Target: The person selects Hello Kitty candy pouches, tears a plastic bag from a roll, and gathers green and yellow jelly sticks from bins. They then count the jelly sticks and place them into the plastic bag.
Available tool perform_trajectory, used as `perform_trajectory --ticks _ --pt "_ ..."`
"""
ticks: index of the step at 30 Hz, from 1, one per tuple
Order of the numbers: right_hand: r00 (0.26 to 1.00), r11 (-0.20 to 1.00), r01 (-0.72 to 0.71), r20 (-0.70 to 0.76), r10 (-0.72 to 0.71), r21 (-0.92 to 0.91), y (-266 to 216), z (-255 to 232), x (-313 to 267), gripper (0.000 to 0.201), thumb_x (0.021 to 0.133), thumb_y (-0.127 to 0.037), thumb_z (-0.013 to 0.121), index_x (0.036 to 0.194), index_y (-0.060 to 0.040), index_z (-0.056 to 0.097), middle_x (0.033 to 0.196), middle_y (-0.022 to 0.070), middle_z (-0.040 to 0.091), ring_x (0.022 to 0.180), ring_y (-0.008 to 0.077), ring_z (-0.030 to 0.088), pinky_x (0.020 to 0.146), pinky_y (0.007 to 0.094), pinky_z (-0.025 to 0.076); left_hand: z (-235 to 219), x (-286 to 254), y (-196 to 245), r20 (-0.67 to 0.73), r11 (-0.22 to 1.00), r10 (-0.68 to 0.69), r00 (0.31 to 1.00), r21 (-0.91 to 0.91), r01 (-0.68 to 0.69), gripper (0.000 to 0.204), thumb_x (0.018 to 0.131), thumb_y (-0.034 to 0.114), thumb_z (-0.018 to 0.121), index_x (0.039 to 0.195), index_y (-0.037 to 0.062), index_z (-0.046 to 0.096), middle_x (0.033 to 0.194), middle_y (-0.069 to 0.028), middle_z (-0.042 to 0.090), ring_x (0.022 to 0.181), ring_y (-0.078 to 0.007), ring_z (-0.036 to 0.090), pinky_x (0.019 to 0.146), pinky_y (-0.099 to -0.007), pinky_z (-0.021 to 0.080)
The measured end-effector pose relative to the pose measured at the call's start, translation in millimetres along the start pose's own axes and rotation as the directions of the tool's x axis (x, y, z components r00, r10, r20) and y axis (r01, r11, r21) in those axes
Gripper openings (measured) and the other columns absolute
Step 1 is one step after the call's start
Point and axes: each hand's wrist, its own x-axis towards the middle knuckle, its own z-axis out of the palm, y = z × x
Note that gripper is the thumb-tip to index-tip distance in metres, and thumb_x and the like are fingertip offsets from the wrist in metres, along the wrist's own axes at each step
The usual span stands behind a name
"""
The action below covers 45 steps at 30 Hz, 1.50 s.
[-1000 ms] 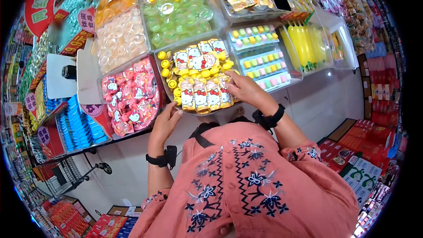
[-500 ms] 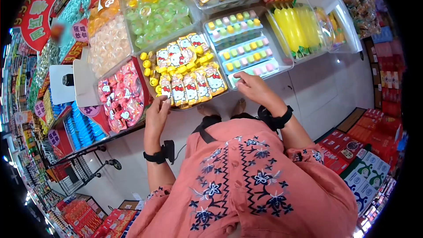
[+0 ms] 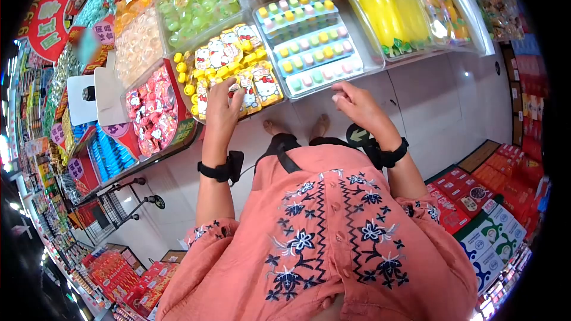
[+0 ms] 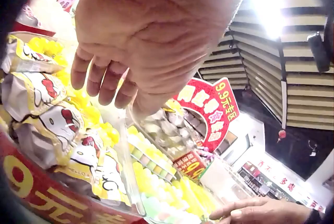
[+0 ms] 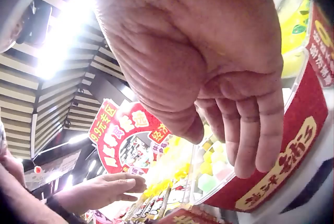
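Observation:
In the head view my left hand (image 3: 222,110) is over the near side of a bin of yellow cartoon-cat candy packets (image 3: 266,86), overlapping several of them. Its fingers hang loosely with nothing gripped, as the left wrist view also shows, where the packets (image 4: 57,125) lie below and beside the hand. My right hand (image 3: 364,110) hovers just off the front edge of a clear bin (image 3: 373,65) with trays of pastel candy cubes (image 3: 321,53). In the right wrist view its fingers (image 5: 245,140) point down, relaxed, and the palm holds nothing.
Pink packets (image 3: 151,107) fill the bin to the left. Green round candies (image 3: 202,18) lie behind, and long yellow packs (image 3: 386,18) to the right. A shopping cart (image 3: 113,208) stands at the left; red boxes (image 3: 476,184) are stacked at the right.
My right hand has left the yellow packets and moved right, to the front of the candy-cube bin. The left hand has gone from the bin's near left corner inward over the packets.

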Motion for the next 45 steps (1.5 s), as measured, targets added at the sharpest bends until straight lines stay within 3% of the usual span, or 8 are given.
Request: perform_trajectory --ticks 5,8,11,14,23,26,32,45 --pt "0.998 0.998 -0.057 -0.034 0.057 -0.008 14 -10 -14 0.032 0.096 -0.016 0.060 0.122 0.0027 0.058 0.088 0.0066 0.066 0.078 0.0127 0.063 0.070 0.0280 0.051 16 10 18 0.065 0.998 0.056 0.996 0.008 -0.056 0.037 0.091 0.018 0.067 0.122 0.0001 0.060 0.113 -0.0198 0.062 0.101 -0.0348 0.060 0.089 -0.0409 0.048" --pt "0.993 0.995 -0.101 -0.059 0.101 0.003 18 -11 -17 0.035 0.093 -0.023 0.062 0.119 0.0009 0.061 0.091 0.0200 0.070 0.081 0.0296 0.069 0.073 0.0378 0.053 21 14 22 0.110 0.997 0.060 0.992 0.036 -0.064 0.037 0.091 0.020 0.067 0.123 0.0025 0.060 0.116 -0.0189 0.061 0.102 -0.0341 0.061 0.089 -0.0399 0.049" --pt "0.991 0.996 -0.090 -0.098 0.090 0.008 26 -7 -17 0.035 0.093 -0.023 0.063 0.119 0.0009 0.061 0.090 0.0197 0.070 0.080 0.0286 0.068 0.072 0.0372 0.053 28 19 10 0.089 0.987 0.149 0.985 0.039 -0.153 0.037 0.091 0.020 0.067 0.122 0.0020 0.060 0.116 -0.0192 0.061 0.104 -0.0351 0.060 0.090 -0.0400 0.049" --pt "0.985 0.988 -0.149 -0.091 0.145 -0.035 13 -7 -17 0.032 0.096 -0.016 0.061 0.122 0.0023 0.059 0.087 0.0045 0.065 0.078 0.0109 0.062 0.071 0.0272 0.051 29 26 3 0.114 0.989 0.147 0.982 0.013 -0.150 0.033 0.088 0.016 0.070 0.115 0.0002 0.062 0.115 -0.0209 0.062 0.108 -0.0395 0.057 0.092 -0.0444 0.047" --pt "0.964 0.970 -0.241 -0.114 0.241 0.016 5 7 10 0.032 0.096 -0.015 0.060 0.122 0.0017 0.059 0.088 0.0037 0.064 0.078 0.0107 0.060 0.071 0.0274 0.050 11 48 -17 0.223 0.992 0.083 0.971 -0.108 -0.060 0.033 0.094 0.021 0.066 0.118 -0.0006 0.063 0.107 -0.0183 0.066 0.100 -0.0324 0.063 0.089 -0.0391 0.049" --pt "0.955 0.959 -0.282 -0.094 0.281 -0.005 7 12 17 0.033 0.095 -0.021 0.061 0.122 -0.0016 0.060 0.092 0.0142 0.069 0.082 0.0208 0.065 0.075 0.0343 0.052 1 49 -19 0.251 0.983 0.031 0.968 -0.181 0.016 0.033 0.095 0.021 0.065 0.119 -0.0015 0.064 0.110 -0.0183 0.067 0.098 -0.0301 0.066 0.085 -0.0372 0.052" --pt "0.952 0.956 -0.292 -0.080 0.294 0.041 -11 23 37 0.033 0.096 -0.020 0.059 0.122 -0.0006 0.059 0.085 0.0103 0.066 0.074 0.0141 0.058 0.067 0.0306 0.049 -7 50 -37 0.306 0.911 -0.101 0.947 -0.354 0.212 0.031 0.093 0.019 0.066 0.115 -0.0023 0.064 0.102 -0.0192 0.068 0.092 -0.0320 0.065 0.082 -0.0375 0.051" --pt "0.917 0.923 -0.383 -0.116 0.383 0.017 -27 35 54 0.030 0.096 -0.017 0.057 0.121 0.0005 0.059 0.069 0.0035 0.056 0.063 0.0108 0.053 0.059 0.0285 0.045 -2 76 -49 0.432 0.850 -0.080 0.899 -0.441 0.287 0.033 0.093 0.017 0.067 0.118 -0.0035 0.063 0.100 -0.0165 0.069 0.090 -0.0264 0.067 0.081 -0.0347 0.052"
